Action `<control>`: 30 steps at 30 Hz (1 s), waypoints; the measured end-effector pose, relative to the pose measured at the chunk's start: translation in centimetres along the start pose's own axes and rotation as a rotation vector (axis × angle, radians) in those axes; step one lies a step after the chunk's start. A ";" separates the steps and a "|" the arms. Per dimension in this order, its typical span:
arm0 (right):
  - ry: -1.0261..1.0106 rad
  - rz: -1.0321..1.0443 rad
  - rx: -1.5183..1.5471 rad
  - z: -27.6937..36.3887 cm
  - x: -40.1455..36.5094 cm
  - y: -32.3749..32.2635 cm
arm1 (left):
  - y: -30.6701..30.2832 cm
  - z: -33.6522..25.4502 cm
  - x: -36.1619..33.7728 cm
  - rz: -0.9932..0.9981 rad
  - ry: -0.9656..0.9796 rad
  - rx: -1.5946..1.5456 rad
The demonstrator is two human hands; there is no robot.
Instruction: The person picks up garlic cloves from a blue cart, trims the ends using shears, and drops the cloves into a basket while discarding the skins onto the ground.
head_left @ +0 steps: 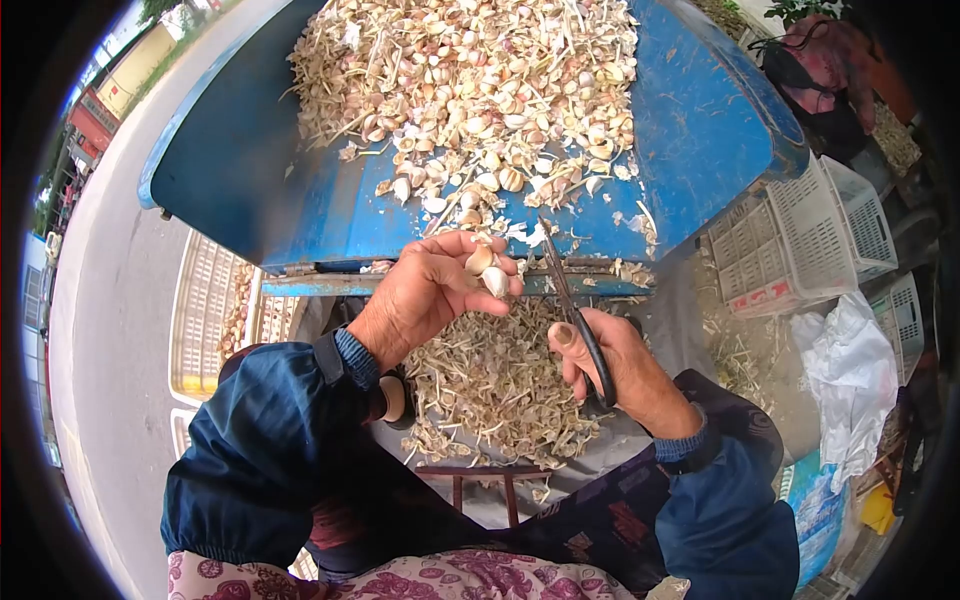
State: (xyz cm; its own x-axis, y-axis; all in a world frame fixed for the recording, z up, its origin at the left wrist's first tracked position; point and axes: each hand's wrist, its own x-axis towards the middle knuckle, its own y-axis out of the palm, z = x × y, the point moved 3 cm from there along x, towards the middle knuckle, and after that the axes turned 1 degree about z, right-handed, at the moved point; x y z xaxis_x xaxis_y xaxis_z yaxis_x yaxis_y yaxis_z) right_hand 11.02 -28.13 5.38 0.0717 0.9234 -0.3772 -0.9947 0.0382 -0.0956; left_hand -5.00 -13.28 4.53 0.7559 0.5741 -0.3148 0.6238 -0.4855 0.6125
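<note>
My left hand [430, 285] is closed round a few pale garlic cloves [488, 270], held at the fingertips over the front edge of the blue metal tray [340, 215]. To its right, my right hand [620, 365] grips dark scissors [570, 300], whose blades point up and away over the tray. The scissors and the cloves are apart. A large heap of garlic cloves and dry skins [460, 90] covers the middle of the tray, and some loose cloves lie nearer its front edge.
Dry stalks and skins [500, 385] are piled below the tray, between my legs. A cream crate [205, 300] with garlic stands at the left. White crates [790, 240] and a white plastic bag [848, 370] are at the right. Another person [825, 65] is at the upper right.
</note>
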 end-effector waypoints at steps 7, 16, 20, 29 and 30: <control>-0.244 -0.327 -1.042 -1.5 0.4 -0.9 | -3.6 0.6 0.4 -0.302 -0.119 0.086; -0.032 -0.215 -0.621 -0.3 0.5 -1.8 | -5.4 -3.2 5.9 -0.321 0.612 1.386; -0.104 -0.170 -0.511 -1.9 0.7 -1.5 | -4.3 -2.1 6.7 -0.238 0.674 1.629; -0.094 -0.149 -0.495 -0.6 0.2 -1.5 | -6.4 -2.2 9.1 -0.050 0.731 1.764; -0.110 -0.144 -0.420 -0.4 0.1 -1.5 | -6.5 -2.3 9.2 -0.018 0.765 1.789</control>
State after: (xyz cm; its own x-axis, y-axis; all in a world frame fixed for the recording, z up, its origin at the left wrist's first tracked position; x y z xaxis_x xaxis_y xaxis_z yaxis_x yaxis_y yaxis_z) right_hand 12.59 -28.24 5.14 0.1767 0.9559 -0.2345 -0.8574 0.0324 -0.5136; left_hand -2.60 -3.29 -0.66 0.8237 0.4660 0.3230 0.4525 -0.1970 -0.8697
